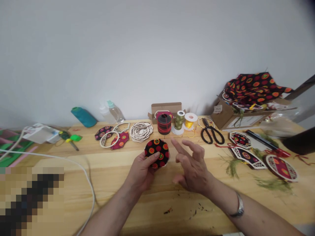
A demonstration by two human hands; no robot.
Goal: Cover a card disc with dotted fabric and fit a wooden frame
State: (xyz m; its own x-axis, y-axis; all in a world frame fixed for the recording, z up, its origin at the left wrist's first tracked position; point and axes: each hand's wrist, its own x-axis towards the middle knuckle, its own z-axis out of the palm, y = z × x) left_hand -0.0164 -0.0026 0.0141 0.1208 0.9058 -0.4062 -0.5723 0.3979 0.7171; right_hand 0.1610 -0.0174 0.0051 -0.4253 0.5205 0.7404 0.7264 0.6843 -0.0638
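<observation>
My left hand (141,172) holds a round, dark patterned fabric piece (161,149) above the table, its thumb pressed flat on the front. Red and orange flower motifs cover the black cloth, and a pale rim shows along its right side. Just to the right, my right hand (193,162) is raised with its fingers apart, not touching the fabric piece. Behind the hands stand a spool of red and black cord (164,124), a spool of green thread (179,120) and a spool of yellow cord (189,122).
Black-handled scissors (212,133) lie right of the spools. Wooden cutouts (141,131) are stacked behind. Finished-looking ornaments (282,167) lie at right, before a cardboard box (236,118) heaped with patterned cloth (256,85). A white cable (90,178) crosses the left side; dark scraps (197,209) lie in front.
</observation>
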